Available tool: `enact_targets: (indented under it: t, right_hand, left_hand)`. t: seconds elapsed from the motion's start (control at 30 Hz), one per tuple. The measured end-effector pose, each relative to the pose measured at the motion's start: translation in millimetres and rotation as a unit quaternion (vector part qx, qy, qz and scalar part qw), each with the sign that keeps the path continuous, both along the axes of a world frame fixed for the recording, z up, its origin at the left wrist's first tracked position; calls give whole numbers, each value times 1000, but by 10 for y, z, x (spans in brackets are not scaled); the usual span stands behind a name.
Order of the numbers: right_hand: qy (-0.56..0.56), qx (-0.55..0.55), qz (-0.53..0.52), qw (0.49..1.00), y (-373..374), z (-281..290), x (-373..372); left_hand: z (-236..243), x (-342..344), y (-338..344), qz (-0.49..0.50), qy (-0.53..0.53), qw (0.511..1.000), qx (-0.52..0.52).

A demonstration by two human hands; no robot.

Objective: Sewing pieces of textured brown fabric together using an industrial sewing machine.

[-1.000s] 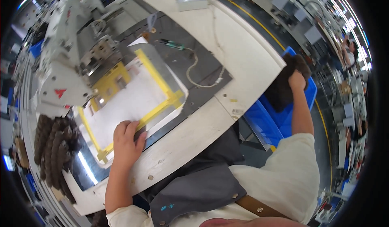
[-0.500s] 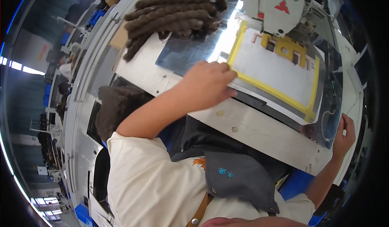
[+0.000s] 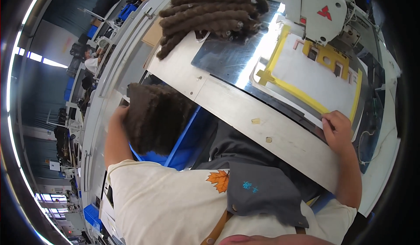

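At the left, my left hand (image 3: 119, 114) reaches the outer edge of a stack of dark brown furry material (image 3: 153, 116). Its fingers are hidden at the fur. The stack sits in a blue bin (image 3: 183, 133) beside the worktable. My right hand (image 3: 337, 129) is closed, its fingers bent over the near right corner of a flat template plate (image 3: 311, 121). White sheet (image 3: 302, 76) and yellow tape (image 3: 276, 54) cover the plate. A yellow cut-out piece (image 3: 326, 60) lies at its far side, under the sewing machine head (image 3: 326, 13).
Several brown furry rolls (image 3: 210, 15) are piled at the back left of the table. A shiny metal plate (image 3: 223, 61) lies between them and the template. The pale table edge (image 3: 236, 109) runs diagonally ahead of me. Other workstations and a seated person (image 3: 92, 63) are far left.
My left hand has left the template's left edge and gone to the furry stack at the left. My right hand has moved from the table's right side to the template's near corner.
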State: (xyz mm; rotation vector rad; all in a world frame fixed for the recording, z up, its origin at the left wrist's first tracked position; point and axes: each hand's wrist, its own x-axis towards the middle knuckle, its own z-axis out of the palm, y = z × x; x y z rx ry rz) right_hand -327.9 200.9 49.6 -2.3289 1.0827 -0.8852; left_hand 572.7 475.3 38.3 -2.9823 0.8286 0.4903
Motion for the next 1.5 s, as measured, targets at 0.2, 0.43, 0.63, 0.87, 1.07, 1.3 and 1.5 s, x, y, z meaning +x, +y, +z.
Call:
enact_targets:
  t: [0.2,0.43,0.63,0.87,1.07,1.3,1.5]
  right_hand:
    - [-13,71,-36,997,-12,5,16]
    - [17,61,-26,998,-45,7,-34]
    - [26,50,-22,998,-42,-8,-79]
    - [52,46,-14,998,-48,-60,-128]
    - [43,38,-8,998,-54,-81,-128]
    - [57,72,-18,996,-54,-6,-103]
    - [79,119,-15,990,-85,417,-11]
  left_hand:
    - [-287,112,85,-15,-85,995,-47]
    - [-301,110,28,-58,-239,969,-13]
    - [-312,314,-9,-82,-191,978,-37]
    - [147,-640,-473,-72,-317,945,-26]
    - [704,-1372,-761,-75,-431,899,-10]
    - [1372,-1973,-1190,-115,-477,871,-11]
    - [2003,-3084,-1790,-320,-613,678,-249]
